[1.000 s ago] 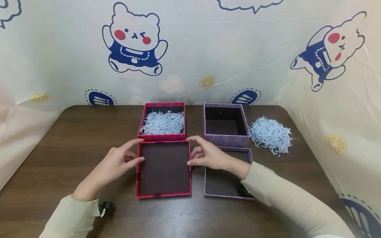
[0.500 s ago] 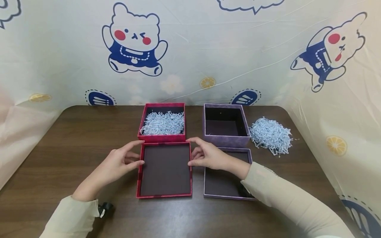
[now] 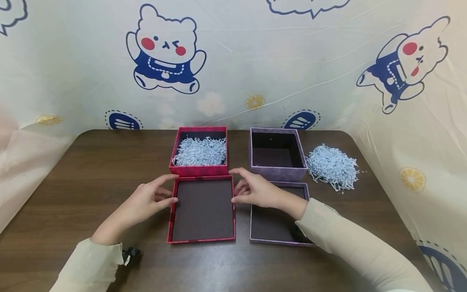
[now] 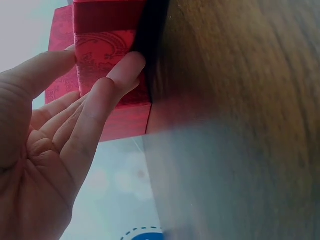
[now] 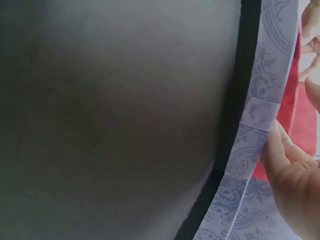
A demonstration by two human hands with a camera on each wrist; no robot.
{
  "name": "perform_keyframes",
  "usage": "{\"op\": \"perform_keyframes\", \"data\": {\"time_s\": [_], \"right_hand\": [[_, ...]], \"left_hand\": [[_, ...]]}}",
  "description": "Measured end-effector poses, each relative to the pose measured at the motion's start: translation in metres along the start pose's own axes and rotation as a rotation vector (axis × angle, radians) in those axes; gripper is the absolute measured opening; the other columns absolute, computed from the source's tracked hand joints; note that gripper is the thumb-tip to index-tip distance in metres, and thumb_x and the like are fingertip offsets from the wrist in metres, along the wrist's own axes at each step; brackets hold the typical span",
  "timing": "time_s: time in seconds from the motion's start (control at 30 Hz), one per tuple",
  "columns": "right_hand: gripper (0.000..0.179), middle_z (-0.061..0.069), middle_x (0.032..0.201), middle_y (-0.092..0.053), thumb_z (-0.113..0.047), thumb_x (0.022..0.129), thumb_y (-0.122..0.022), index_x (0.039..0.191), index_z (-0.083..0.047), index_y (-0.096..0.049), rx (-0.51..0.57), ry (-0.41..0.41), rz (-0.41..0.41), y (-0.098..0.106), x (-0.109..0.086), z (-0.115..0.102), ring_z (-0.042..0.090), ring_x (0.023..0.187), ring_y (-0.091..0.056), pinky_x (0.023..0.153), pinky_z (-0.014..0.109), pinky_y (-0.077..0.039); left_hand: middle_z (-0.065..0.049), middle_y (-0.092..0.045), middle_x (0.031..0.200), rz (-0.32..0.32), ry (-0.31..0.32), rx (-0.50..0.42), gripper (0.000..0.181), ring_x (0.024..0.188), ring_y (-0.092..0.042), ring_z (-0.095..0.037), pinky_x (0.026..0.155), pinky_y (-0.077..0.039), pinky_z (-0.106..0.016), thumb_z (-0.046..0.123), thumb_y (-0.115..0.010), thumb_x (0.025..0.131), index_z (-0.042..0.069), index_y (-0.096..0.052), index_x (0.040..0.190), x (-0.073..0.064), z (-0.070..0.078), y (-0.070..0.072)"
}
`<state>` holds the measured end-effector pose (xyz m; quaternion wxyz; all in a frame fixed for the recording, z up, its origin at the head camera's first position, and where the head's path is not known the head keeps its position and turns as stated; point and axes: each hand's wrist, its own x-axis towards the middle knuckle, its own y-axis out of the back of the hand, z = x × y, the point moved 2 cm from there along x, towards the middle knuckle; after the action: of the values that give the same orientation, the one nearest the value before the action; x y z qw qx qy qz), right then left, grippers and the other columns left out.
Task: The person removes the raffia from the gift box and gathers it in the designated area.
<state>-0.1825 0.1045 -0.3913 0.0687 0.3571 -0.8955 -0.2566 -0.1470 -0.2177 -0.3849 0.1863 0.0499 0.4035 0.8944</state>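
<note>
A shallow red lid (image 3: 204,211) with a dark inside lies face up between the two hands. The left hand (image 3: 146,200) holds its left wall, with the thumb at the rim and the index finger reaching to the far corner. In the left wrist view, the left hand's fingertips (image 4: 131,64) press the patterned red side (image 4: 105,52). On the opposite side the right hand (image 3: 255,190) holds the right wall, thumb at the rim and index finger at the far right corner. Right behind the lid stands the red box (image 3: 198,170), filled with pale blue shredded paper (image 3: 200,151).
An open purple box (image 3: 279,173) stands at the back right, its lid (image 3: 270,227) in front of it, under the right forearm. A heap of blue shredded paper (image 3: 332,166) lies to its right. A printed cloth (image 3: 233,61) hangs behind the wooden table (image 3: 91,174).
The red lid's far edge has shifted slightly towards the person and right, with both hands keeping their places on its sides. The boxes and the paper have not moved.
</note>
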Motion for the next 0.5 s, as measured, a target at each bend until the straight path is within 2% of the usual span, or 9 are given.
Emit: {"op": "perform_keyframes", "data": {"time_s": [0.3, 0.4, 0.5], "right_hand": [[0.073, 0.012, 0.114, -0.072, -0.021, 0.085, -0.079, 0.146, -0.010, -0.040, -0.104, 0.009, 0.026, 0.009, -0.007, -0.012, 0.022, 0.105, -0.069, 0.095, 0.039, -0.057], [0.070, 0.010, 0.122, -0.070, -0.024, 0.087, -0.078, 0.146, -0.013, -0.042, -0.154, 0.026, 0.031, 0.016, -0.012, -0.020, 0.022, 0.113, -0.066, 0.099, 0.042, -0.055], [0.067, 0.008, 0.130, -0.066, -0.025, 0.088, -0.077, 0.146, -0.015, -0.044, -0.224, 0.084, 0.040, 0.024, -0.016, -0.029, 0.024, 0.122, -0.062, 0.101, 0.046, -0.053]], "left_hand": [[-0.018, -0.072, 0.117, -0.023, -0.005, 0.006, 0.060, 0.101, -0.073, -0.029, 0.083, -0.061, -0.043, 0.020, -0.073, 0.091, 0.007, -0.046, 0.143, -0.002, 0.001, 0.004], [-0.014, -0.072, 0.117, -0.025, -0.026, 0.033, 0.053, 0.105, -0.072, -0.029, 0.085, -0.060, -0.042, 0.020, -0.070, 0.093, 0.008, -0.050, 0.141, -0.004, 0.004, 0.010], [-0.011, -0.073, 0.118, -0.012, -0.050, 0.063, 0.049, 0.107, -0.071, -0.028, 0.087, -0.060, -0.042, 0.020, -0.069, 0.094, 0.009, -0.054, 0.139, -0.005, 0.008, 0.020]]}}
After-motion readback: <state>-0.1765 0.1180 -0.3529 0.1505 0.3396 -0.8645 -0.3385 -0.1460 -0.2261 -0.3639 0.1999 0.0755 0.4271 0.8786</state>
